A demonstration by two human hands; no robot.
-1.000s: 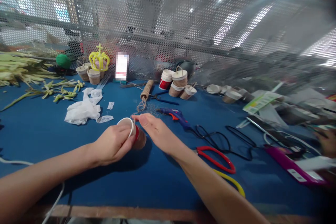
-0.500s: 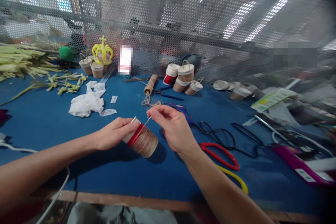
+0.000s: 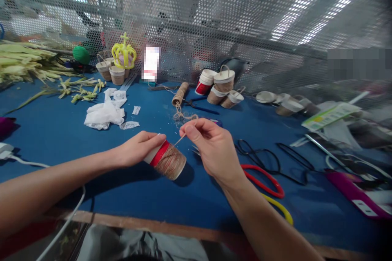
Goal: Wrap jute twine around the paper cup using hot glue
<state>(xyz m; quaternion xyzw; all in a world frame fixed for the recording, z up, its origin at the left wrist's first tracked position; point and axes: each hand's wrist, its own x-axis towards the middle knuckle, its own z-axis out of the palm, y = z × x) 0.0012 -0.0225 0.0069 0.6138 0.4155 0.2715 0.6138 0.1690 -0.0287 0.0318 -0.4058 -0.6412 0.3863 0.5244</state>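
Note:
My left hand grips the white rim end of a red-and-white paper cup, which lies tilted above the table. Brown twine is wound round much of the cup's lower part, and a red band still shows near the rim. Between thumb and fingertips, my right hand pinches the twine's strand, pulled taut off the cup's side. From there loose twine runs back to a twine roll lying on the table. Scissor blades show partly behind my right hand.
Pliers lie by the roll. Several twine-covered cups stand at the back, near a perforated metal screen. White crumpled plastic and corn husks are at left. Red-handled and yellow-handled parts and black cable lie at right.
The camera view has shifted slightly. My right hand has moved a little away from the cup with the strand, while my left hand keeps its hold.

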